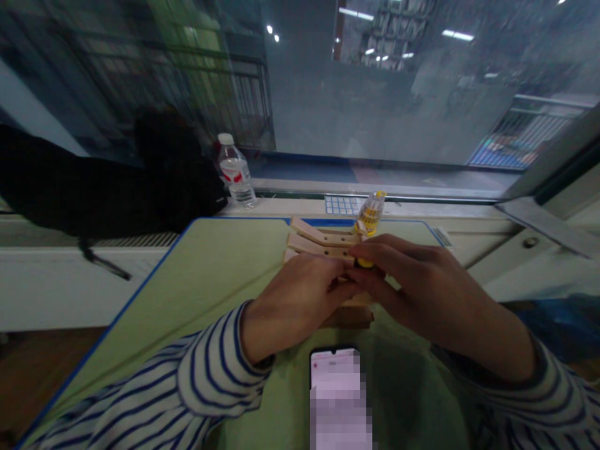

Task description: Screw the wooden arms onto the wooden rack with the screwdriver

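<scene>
Several pale wooden pieces with drilled holes form a stack [323,239] near the far side of the table. My left hand [300,297] is closed over the near side of this stack, its fingertips meeting those of the other hand; what it grips is mostly hidden. From the right, my right hand [422,281] pinches a small yellow and black piece [365,262] at the stack's right side. Fingers cover most of that piece, so its kind cannot be made out. A brown wooden block [349,317] shows below the hands.
A phone [335,400] with a lit screen lies on the green table [187,300] in front of me. Behind the stack stands a small clear bottle with a yellow label [371,214]. A water bottle [235,172] and black cloth or a bag [107,187] are by the window.
</scene>
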A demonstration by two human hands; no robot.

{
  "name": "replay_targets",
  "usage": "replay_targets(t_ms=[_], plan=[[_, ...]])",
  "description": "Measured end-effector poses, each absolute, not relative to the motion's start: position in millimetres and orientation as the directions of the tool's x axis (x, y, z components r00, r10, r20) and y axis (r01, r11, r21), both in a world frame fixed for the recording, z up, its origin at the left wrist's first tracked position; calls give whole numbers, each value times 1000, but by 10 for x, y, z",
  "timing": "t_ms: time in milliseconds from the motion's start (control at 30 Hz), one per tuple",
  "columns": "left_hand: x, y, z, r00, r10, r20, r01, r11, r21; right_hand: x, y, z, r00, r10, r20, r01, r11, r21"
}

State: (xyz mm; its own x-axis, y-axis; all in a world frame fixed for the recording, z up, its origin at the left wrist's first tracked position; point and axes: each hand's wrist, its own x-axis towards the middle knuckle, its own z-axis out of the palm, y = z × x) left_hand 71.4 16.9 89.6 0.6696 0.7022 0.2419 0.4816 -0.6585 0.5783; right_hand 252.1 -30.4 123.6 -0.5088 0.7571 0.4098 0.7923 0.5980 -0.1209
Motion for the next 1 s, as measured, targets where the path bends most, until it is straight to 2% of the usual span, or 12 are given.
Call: replay_targets(t_ms=[367,833,1000], plan=[[707,182,863,683,692,233,473,-663,581,2548,-368,1312,-524,718,459,776,624,-89],[724,162,889,718,658,227,423,-671,609,2546,-340,1274,-492,747,448,820,570,-49],[720,165,890,721,654,228,428,-680,596,2542,-338,1270,-480,755,446,821,566,-74]])
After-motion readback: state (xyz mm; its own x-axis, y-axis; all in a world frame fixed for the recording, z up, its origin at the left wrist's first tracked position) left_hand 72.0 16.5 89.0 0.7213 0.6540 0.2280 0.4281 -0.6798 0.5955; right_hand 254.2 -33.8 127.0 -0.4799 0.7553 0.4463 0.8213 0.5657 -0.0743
